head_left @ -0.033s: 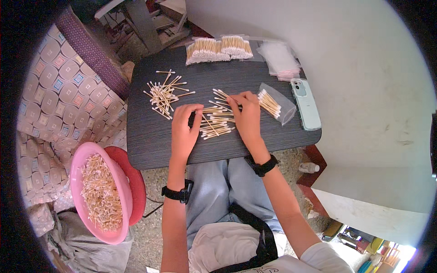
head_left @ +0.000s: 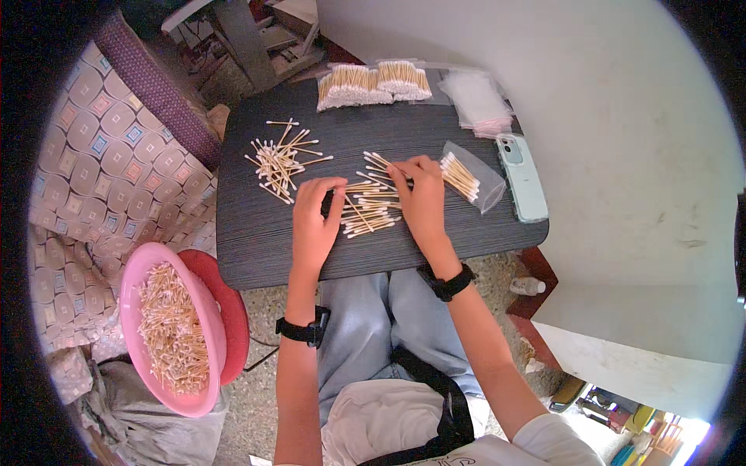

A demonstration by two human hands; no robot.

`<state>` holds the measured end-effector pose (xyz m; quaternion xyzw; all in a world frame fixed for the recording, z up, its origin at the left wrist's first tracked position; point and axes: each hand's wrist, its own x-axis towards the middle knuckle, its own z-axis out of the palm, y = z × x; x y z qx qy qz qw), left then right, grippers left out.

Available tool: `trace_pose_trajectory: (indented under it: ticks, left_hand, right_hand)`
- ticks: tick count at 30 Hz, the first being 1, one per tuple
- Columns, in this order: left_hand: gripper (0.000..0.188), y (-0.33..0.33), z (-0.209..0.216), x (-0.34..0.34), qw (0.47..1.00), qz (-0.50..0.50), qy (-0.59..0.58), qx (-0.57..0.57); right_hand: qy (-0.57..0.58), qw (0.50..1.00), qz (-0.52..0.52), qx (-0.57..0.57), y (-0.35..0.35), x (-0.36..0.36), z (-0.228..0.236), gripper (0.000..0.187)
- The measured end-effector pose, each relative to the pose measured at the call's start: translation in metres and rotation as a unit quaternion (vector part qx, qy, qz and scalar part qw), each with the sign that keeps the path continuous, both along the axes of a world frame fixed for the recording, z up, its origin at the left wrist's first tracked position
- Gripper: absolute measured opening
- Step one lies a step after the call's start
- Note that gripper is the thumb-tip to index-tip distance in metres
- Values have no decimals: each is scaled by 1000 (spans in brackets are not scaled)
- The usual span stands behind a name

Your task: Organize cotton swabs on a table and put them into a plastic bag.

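Note:
Between my two hands, loose cotton swabs (head_left: 371, 211) lie on the dark table in a rough stack, mostly crosswise. My left hand (head_left: 315, 213) is at the stack's left side, thumb and forefinger pinched at the upper end of one slanting swab. On the opposite side my right hand (head_left: 421, 194) bends over the swabs, its fingertips closed on swab ends at the stack's upper right; its palm side is hidden. Just right of that hand lies a clear plastic bag (head_left: 488, 186) with a bundle of swabs (head_left: 460, 177) in its mouth.
A scattered swab pile (head_left: 281, 161) lies at the left of the table (head_left: 264, 248). Filled swab packs (head_left: 357, 84) line the far edge, beside stacked clear bags (head_left: 478, 101). A phone (head_left: 524, 179) rests at the right edge. A pink basin (head_left: 217, 342) of swabs stands lower left on a red stool (head_left: 237, 326).

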<state>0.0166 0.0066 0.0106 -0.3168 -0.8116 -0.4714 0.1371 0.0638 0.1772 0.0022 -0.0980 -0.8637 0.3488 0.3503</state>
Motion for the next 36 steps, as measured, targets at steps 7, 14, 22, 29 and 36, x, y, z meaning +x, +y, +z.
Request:
trace_pose_trajectory:
  ticks: [7,14,22,29,36]
  left_hand:
    - [11,0,-5,-2,1000,11,21,7]
    - [11,1,-4,-3,999,-5,34,-9]
    - [11,-1,-3,-2,1000,0,17,-14]
    - [11,0,-3,-2,1000,2,22,-10]
    - [14,0,-3,-2,1000,-6,10,7]
  right_hand:
    - [13,999,-21,30,1,-2,-3,12]
    - [26,999,-14,24,2,-1,-3,13]
    - [20,996,-21,85,-4,8,3,10]
    - [22,997,-2,80,-3,8,5,12]
    - [10,985,135,103,-14,26,17,19]
